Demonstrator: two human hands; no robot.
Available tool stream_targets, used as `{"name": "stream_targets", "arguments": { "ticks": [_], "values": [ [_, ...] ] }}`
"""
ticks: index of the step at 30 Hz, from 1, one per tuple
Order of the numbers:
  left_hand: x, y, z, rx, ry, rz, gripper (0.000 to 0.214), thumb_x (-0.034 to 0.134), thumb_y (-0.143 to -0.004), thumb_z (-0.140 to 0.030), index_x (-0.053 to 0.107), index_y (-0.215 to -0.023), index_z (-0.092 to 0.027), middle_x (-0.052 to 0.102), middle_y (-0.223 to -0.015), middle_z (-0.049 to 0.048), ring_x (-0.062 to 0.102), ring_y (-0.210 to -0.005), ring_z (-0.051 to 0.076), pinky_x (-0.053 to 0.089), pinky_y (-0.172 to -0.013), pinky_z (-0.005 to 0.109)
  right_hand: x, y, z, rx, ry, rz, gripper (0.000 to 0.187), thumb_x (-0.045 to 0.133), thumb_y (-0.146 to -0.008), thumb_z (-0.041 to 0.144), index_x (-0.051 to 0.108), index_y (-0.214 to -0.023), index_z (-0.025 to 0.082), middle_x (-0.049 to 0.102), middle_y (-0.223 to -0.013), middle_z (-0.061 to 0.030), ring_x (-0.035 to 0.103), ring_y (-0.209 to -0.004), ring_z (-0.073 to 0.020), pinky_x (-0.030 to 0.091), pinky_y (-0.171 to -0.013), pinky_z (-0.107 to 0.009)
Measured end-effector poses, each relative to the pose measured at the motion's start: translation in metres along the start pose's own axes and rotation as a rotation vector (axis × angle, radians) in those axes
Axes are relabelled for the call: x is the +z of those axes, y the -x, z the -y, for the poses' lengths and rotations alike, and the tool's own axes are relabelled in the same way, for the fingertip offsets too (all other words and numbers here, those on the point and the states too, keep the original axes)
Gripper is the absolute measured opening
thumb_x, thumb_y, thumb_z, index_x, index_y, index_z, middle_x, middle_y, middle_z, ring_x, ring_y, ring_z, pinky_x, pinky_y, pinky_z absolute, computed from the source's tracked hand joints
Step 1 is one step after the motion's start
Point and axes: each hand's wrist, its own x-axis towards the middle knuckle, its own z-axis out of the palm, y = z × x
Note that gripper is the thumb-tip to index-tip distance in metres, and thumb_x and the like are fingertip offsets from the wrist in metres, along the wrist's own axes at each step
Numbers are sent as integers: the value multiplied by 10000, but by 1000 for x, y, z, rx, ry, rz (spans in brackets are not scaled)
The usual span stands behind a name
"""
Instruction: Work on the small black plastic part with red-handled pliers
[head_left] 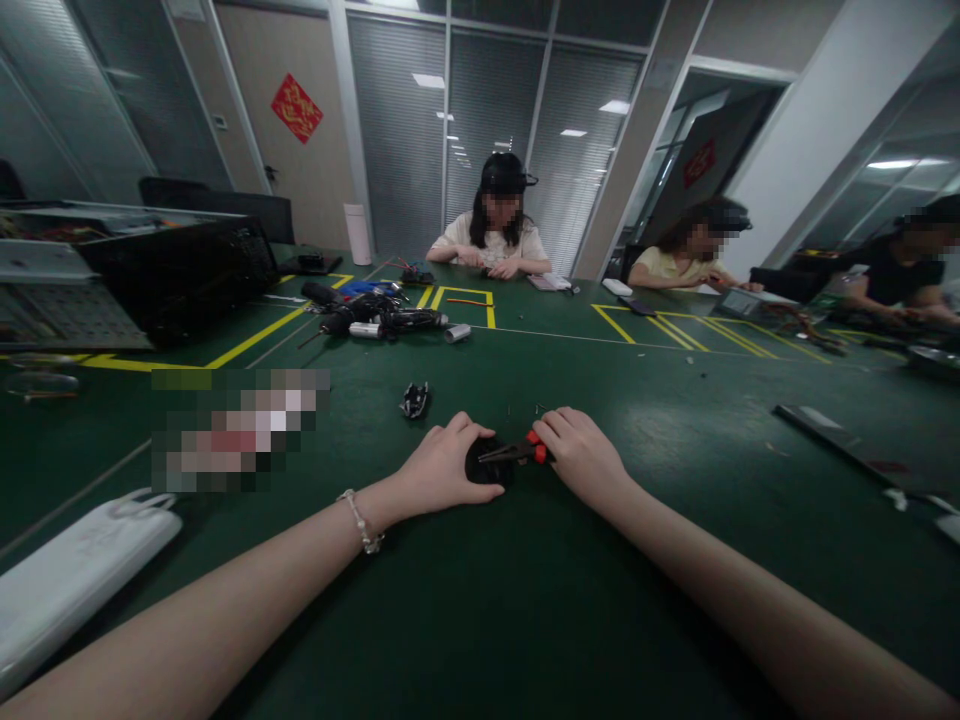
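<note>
My left hand (441,466) is curved round a black rounded part (477,472) on the green table, thumb and fingers on either side of it. In my right hand (583,450) is a pair of needle-nose pliers (538,448) with red handles. The jaws point left and lie over the black part; whether they grip anything is too small to tell. A small black and silver piece (415,400) rests beyond my left hand. Tiny screw-like bits (539,408) lie just past the pliers.
A white padded object (82,575) lies at the left, near a blurred-out item (240,435). Behind stand a black computer case (187,275), a heap of tools and cables (375,312) and a pale bottle (358,235). A flat dark device (855,450) lies right. Several people sit across the green table (480,620).
</note>
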Motion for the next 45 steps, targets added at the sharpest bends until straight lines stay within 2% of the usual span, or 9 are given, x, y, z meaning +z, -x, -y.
{"name": "stream_targets", "arguments": {
  "ticks": [17, 23, 32, 40, 45],
  "values": [
    [-2, -2, 1, -1, 39, 47, 629, 604, -620, -539, 430, -1152, -251, 445, -1065, 36, 492, -917, 239, 395, -802, 379, -1, -2, 0, 19, -41, 43, 254, 518, -650, 55, 555, -888, 139, 577, -873, -77, 491, -809, -197, 393, -715, -314],
    [1, -3, 4, 22, 21, 13, 627, 619, -610, -526, 448, -1136, -231, 451, -1043, 42, 501, -911, 232, 385, -824, 371, 0, -1, 1, 28, -18, 37, 235, 524, -660, 70, 563, -883, 133, 579, -864, -81, 491, -801, -199, 392, -707, -312],
    [0, -3, 3, 6, 39, 23, 637, 608, -607, -550, 453, -1137, -232, 444, -1040, 44, 504, -899, 233, 400, -798, 368, 0, 1, 0, 13, 21, -16, 218, 490, -702, 78, 557, -903, 130, 569, -890, -92, 488, -831, -208, 378, -739, -324],
    [0, -3, 6, 12, 54, 43, 637, 608, -608, -554, 449, -1135, -234, 448, -1056, 47, 502, -903, 232, 411, -776, 360, -1, -1, 1, 7, 21, -14, 205, 490, -711, 84, 553, -900, 133, 565, -897, -88, 481, -856, -206, 367, -765, -322],
    [-2, -2, 4, 33, 46, 45, 627, 609, -624, -526, 432, -1155, -245, 451, -1083, 43, 490, -939, 234, 382, -822, 371, 1, -1, 1, 15, 9, 5, 196, 495, -701, 83, 553, -881, 135, 566, -884, -78, 479, -832, -201, 374, -747, -314]
  ]
}}
